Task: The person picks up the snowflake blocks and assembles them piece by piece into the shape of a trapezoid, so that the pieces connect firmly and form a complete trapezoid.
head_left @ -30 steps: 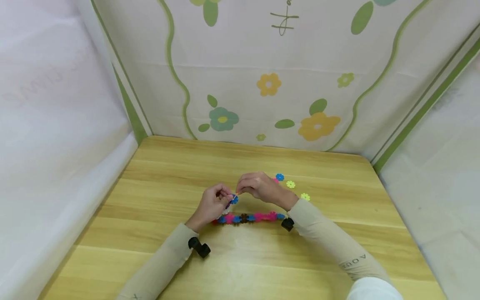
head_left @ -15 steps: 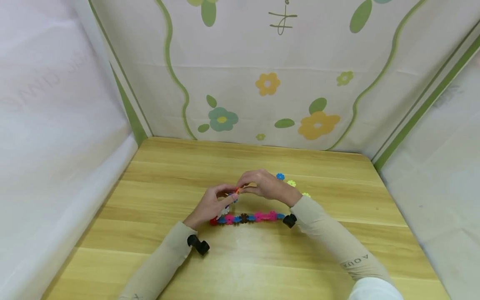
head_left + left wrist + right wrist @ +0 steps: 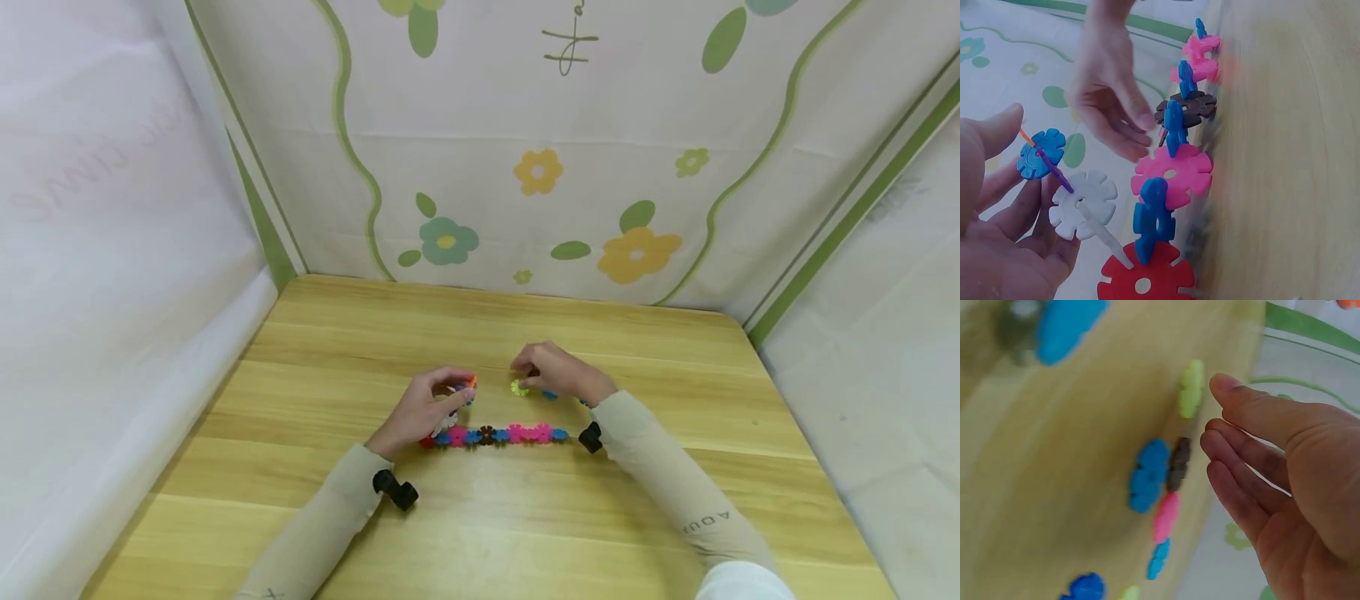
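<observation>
My left hand (image 3: pixel 423 408) pinches an orange interlocking flower disc (image 3: pixel 1025 136) between thumb and fingers. That disc is slotted into a blue disc (image 3: pixel 1041 154), followed by a purple one (image 3: pixel 1054 170) and a white one (image 3: pixel 1083 205). These join the red disc (image 3: pixel 1145 275) at the left end of a row of linked discs, including a brown disc (image 3: pixel 487 435), along the table. My right hand (image 3: pixel 558 371) hovers over loose discs, fingers loosely bent and holding nothing. A yellow-green disc (image 3: pixel 1192 389) lies just beyond its thumb and fingertips.
On the wooden table (image 3: pixel 480 517), loose discs lie under and around the right hand: blue (image 3: pixel 1149 476), brown (image 3: pixel 1179 464), pink (image 3: pixel 1166 517) and dark blue (image 3: pixel 1087 587). A flower-printed cloth wall (image 3: pixel 465 183) stands along the table's far edge.
My right hand has moved away from the left hand, off to the right over the loose discs. The orange disc stays in the left hand at the chain's end.
</observation>
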`<state>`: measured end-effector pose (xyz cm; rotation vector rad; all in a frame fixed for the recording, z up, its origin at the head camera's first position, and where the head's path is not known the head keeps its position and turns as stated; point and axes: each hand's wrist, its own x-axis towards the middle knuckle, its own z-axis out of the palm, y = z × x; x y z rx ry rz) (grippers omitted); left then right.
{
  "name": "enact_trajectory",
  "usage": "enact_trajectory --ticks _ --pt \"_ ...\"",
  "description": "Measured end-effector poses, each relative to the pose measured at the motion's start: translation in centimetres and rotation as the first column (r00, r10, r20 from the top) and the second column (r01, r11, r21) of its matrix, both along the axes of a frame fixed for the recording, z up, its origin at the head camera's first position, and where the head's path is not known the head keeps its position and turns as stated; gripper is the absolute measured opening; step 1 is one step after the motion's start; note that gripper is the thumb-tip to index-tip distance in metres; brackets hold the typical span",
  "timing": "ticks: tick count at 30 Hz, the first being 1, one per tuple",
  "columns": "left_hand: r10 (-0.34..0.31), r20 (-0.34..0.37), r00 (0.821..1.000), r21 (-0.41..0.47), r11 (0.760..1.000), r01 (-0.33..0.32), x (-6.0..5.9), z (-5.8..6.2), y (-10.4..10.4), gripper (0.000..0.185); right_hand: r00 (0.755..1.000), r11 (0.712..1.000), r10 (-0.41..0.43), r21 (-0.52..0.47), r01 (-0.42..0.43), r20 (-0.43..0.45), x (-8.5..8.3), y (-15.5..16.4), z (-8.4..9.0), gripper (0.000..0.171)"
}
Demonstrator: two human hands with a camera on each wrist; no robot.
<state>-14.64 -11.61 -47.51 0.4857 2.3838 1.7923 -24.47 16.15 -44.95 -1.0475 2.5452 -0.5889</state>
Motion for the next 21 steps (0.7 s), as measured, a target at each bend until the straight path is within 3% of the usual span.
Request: enact_trajectory --ticks 5,12,21 --pt "0.007 0.002 1.0 -0.005 1.0 -0.006 0.1 0.0 0.1 0.029 1.0 1.0 -0.019 -0.023 0.02 0.013 0.0 0.3 -1.4 0.024" --pt "-0.006 -0.015 1.0 0.001 1.0 0.006 0.1 -0.1 0.1 0.032 0.999 0.999 -0.036 -0.032 0.036 0.005 -0.2 0.3 -2.0 0.015" --pt "0.0 -0.008 1.0 0.004 1.0 0.0 0.1 0.0 0.2 0.033 0.988 0.995 -0.094 -0.018 0.096 0.121 0.1 0.0 -1.7 0.008"
